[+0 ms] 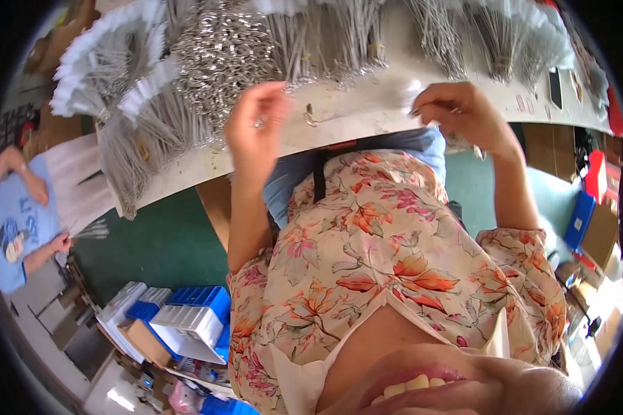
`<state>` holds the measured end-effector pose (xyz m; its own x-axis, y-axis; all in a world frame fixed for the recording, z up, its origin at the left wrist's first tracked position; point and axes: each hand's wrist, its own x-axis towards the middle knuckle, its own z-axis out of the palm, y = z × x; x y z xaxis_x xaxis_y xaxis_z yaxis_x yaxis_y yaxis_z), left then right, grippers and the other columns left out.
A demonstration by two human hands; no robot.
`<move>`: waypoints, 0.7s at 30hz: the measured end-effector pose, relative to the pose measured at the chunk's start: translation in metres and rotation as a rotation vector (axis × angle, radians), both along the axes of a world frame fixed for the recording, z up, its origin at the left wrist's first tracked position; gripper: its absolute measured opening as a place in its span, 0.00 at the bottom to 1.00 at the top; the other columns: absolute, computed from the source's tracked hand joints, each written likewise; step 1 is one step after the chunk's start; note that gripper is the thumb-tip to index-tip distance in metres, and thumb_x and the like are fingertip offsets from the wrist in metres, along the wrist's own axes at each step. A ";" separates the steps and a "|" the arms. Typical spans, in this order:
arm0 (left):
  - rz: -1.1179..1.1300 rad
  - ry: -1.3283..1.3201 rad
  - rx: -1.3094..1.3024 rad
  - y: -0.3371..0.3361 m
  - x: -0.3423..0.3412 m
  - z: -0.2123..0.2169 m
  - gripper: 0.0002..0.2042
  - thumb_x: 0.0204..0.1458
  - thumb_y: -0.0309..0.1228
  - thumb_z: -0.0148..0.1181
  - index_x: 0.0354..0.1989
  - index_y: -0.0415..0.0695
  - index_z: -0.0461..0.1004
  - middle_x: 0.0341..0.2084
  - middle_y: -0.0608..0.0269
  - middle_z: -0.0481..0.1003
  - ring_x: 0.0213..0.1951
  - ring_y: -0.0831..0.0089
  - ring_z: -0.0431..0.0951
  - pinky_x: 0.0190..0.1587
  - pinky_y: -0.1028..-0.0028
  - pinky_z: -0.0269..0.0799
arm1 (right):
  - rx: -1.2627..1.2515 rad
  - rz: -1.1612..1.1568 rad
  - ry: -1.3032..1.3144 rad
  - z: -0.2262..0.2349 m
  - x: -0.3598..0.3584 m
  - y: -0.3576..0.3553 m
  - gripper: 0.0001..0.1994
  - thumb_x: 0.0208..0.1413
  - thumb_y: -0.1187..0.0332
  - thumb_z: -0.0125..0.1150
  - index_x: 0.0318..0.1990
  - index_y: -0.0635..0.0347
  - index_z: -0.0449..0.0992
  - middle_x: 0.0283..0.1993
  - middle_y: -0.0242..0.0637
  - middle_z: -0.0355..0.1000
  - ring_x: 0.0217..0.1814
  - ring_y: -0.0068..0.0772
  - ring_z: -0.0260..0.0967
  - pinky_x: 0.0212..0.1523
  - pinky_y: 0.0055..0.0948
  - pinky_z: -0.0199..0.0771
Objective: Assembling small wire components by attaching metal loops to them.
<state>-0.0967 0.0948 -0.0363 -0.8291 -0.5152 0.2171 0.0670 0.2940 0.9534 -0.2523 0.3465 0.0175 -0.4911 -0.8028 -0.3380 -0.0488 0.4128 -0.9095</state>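
Note:
My left hand (pixel 255 131) is raised over the table's near edge, beside a heap of shiny metal clasps or rings (pixel 221 59). Motion smears its fingers, so what they hold does not show clearly. To the right, my right hand (pixel 462 114) is bent at the wrist with thumb and fingers pinched together. A blurred whitish streak (pixel 394 97) runs left from its fingertips; its kind cannot be made out. Between the hands, a small metal clasp (pixel 310 115) lies on the white tabletop (pixel 346 114).
Bundles of thin metal wires with white ends (pixel 111 62) line the table's left and far side. A dark flat rectangle (pixel 555 88) lies at the right. At the left, a co-worker in a blue shirt (pixel 21 214) holds several wires. Blue and white bins (pixel 187 318) stand behind me.

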 end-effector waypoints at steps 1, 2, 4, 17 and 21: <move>-0.019 -0.008 0.011 -0.006 0.003 -0.010 0.08 0.48 0.26 0.60 0.35 0.39 0.72 0.27 0.62 0.73 0.29 0.80 0.71 0.32 0.79 0.68 | 0.051 -0.023 0.292 -0.013 -0.013 0.023 0.07 0.51 0.72 0.55 0.36 0.65 0.73 0.29 0.34 0.72 0.28 0.23 0.68 0.29 0.22 0.66; -0.001 -0.135 0.002 -0.007 0.006 -0.020 0.07 0.49 0.28 0.59 0.34 0.38 0.72 0.25 0.63 0.73 0.27 0.82 0.71 0.30 0.80 0.67 | 0.107 -0.033 0.588 -0.027 -0.024 0.047 0.08 0.50 0.73 0.55 0.38 0.64 0.73 0.28 0.35 0.72 0.27 0.27 0.69 0.29 0.25 0.67; 0.007 -0.275 -0.011 0.000 0.012 -0.028 0.08 0.50 0.29 0.58 0.33 0.38 0.73 0.23 0.63 0.73 0.25 0.83 0.70 0.29 0.81 0.67 | 0.451 -0.031 0.827 -0.042 -0.027 0.074 0.08 0.49 0.72 0.55 0.37 0.61 0.74 0.30 0.39 0.72 0.28 0.40 0.70 0.32 0.31 0.69; -0.239 0.103 -0.292 0.047 -0.013 0.037 0.13 0.40 0.27 0.66 0.36 0.39 0.74 0.30 0.59 0.74 0.29 0.69 0.75 0.31 0.77 0.71 | -0.283 0.211 -0.445 -0.019 0.021 -0.053 0.10 0.58 0.64 0.50 0.32 0.63 0.72 0.25 0.27 0.68 0.21 0.11 0.55 0.21 0.14 0.56; -0.270 0.111 -0.499 0.036 -0.009 0.046 0.12 0.39 0.27 0.65 0.34 0.41 0.74 0.29 0.59 0.74 0.29 0.69 0.75 0.30 0.77 0.71 | -0.322 0.301 -0.532 -0.019 0.022 -0.063 0.11 0.58 0.64 0.50 0.32 0.62 0.72 0.24 0.26 0.68 0.19 0.11 0.53 0.19 0.14 0.53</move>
<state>-0.1054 0.1311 0.0099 -0.8754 -0.1016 0.4726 0.2937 0.6647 0.6869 -0.2300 0.2830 -0.0014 -0.0643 -0.9791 -0.1931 0.3684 0.1566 -0.9164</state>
